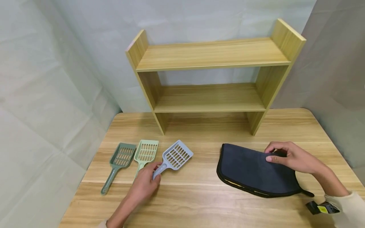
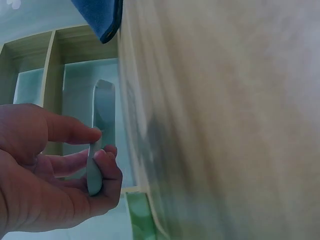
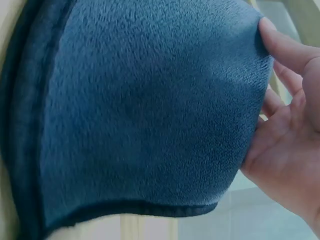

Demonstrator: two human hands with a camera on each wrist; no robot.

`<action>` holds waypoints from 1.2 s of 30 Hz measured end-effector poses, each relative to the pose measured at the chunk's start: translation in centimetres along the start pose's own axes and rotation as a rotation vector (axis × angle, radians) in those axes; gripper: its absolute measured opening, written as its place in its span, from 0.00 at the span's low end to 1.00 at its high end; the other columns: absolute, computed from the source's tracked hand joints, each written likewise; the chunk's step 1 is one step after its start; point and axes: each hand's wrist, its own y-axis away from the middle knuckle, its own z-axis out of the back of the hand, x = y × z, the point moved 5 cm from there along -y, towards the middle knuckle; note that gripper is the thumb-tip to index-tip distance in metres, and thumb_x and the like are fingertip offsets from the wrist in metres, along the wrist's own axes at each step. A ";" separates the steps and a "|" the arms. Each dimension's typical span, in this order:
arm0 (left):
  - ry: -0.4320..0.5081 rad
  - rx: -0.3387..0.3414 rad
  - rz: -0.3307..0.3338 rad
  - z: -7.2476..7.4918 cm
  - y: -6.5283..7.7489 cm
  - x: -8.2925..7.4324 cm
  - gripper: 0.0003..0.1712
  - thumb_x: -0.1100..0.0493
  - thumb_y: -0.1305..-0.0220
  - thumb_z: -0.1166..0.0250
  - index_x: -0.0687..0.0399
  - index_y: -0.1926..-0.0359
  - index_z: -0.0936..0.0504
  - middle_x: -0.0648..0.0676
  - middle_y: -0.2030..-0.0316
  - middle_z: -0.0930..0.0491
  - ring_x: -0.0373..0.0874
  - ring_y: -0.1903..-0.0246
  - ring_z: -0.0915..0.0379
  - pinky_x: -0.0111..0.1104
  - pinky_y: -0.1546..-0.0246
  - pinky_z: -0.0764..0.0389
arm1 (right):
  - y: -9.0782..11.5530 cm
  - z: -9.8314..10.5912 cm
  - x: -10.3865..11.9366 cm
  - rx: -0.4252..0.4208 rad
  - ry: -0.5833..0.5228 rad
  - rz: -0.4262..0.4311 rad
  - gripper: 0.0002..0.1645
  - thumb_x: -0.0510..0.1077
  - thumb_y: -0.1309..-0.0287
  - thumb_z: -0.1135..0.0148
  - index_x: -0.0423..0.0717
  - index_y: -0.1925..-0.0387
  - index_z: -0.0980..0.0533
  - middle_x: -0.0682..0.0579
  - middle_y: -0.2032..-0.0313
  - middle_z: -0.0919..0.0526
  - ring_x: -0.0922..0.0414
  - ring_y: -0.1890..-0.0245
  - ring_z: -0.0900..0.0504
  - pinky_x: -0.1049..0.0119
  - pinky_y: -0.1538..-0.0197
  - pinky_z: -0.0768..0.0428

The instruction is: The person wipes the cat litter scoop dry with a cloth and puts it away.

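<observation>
From my station I'm seeing the left hand [image 1: 146,183] pinching a slotted, glossy blue scoop [image 1: 168,164] by its handle, fingers curling, beside a green scoop [image 1: 141,161]; the right hand [image 1: 295,157] is pinching a plush, black-trimmed cloth [image 1: 253,171] at the table's [image 1: 199,202] right

Passable lane: wood-grain tabletop [image 1: 201,190] between pale-blue slotted plastic scoop [image 1: 171,164] and navy, black-edged fabric piece [image 1: 248,169]. Light-wood two-board shelf [image 1: 209,95] obstructs behind (bays enterable from the front).
</observation>
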 end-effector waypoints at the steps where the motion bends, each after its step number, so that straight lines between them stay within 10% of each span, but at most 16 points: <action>1: 0.004 -0.018 -0.033 0.1 -0.1 0.1 0.25 0.73 0.40 0.32 0.65 0.40 0.16 0.58 0.60 0.16 0.41 0.67 0.27 0.30 0.69 0.27 | 0.0 -0.1 0.2 -0.004 -0.020 0.009 0.17 0.28 0.34 0.32 0.54 0.56 0.17 0.58 0.63 0.16 0.60 0.64 0.20 0.66 0.63 0.23; 36: -0.094 -0.105 -0.102 2.2 -3.0 -4.9 0.16 0.66 0.37 0.22 0.56 0.48 0.11 0.55 0.62 0.12 0.43 0.65 0.21 0.37 0.63 0.23 | -3.1 -0.9 7.6 -0.566 -0.471 0.290 0.13 0.15 0.39 0.41 0.25 0.57 0.20 0.46 0.38 0.16 0.54 0.36 0.18 0.72 0.38 0.18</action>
